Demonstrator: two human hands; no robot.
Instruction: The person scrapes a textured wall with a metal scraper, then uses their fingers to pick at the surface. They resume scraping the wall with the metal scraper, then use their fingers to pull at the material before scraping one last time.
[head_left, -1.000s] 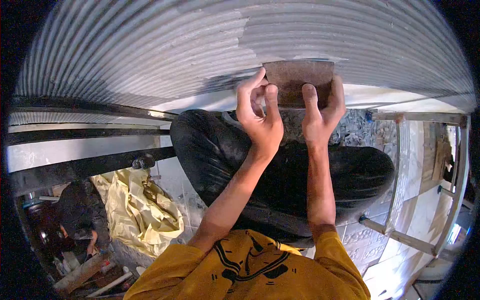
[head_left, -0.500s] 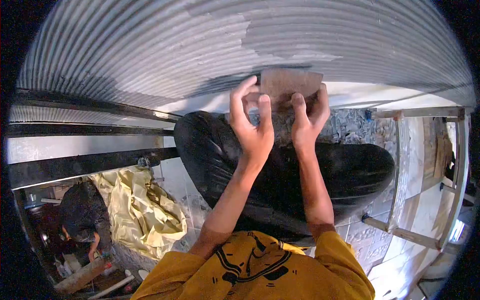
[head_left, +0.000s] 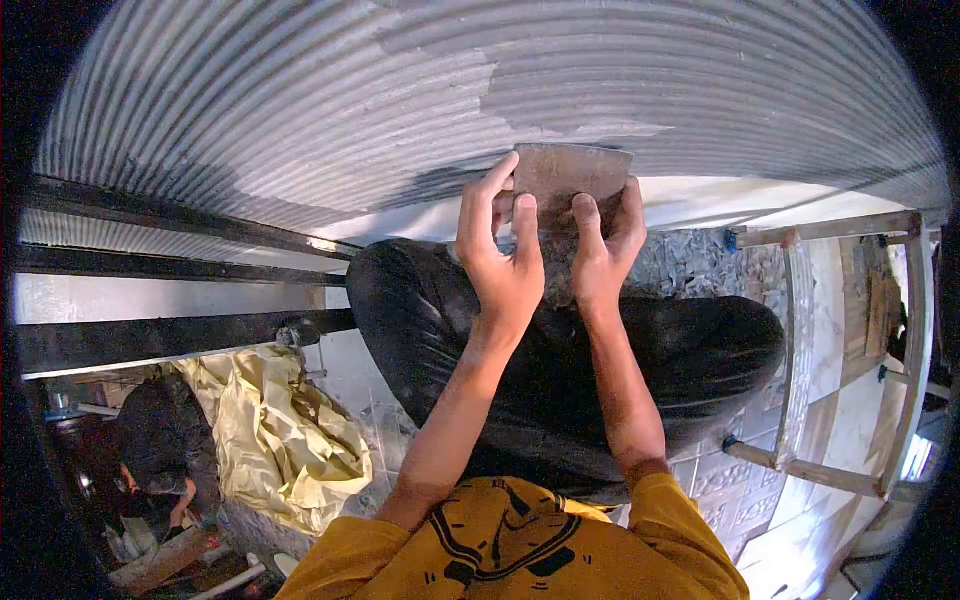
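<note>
So I'm sitting in my yellow shirt (head_left: pixel 500 550), knees out wide in black pants (head_left: pixel 690 340), which I reckon leaves my arms room to reach forward. Both hands are on a flat brown plate (head_left: pixel 575 172) up ahead of my lap, one per side, probably so it doesn't tip. My right hand (head_left: pixel 604 258) pinches it, thumb on the face, fingers round the edge. My left hand (head_left: pixel 503 265) is looser, half curled, index up at the corner, thumb by the lower edge. Palms sort of face each other, thumbs up. Just past the plate is the ridged wall (head_left: pixel 600 80); can't tell if they touch. Metal frame (head_left: pixel 797 345) off right, crumpled paper (head_left: pixel 290 445) left, someone crouched (head_left: pixel 160 425) beyond it.
</note>
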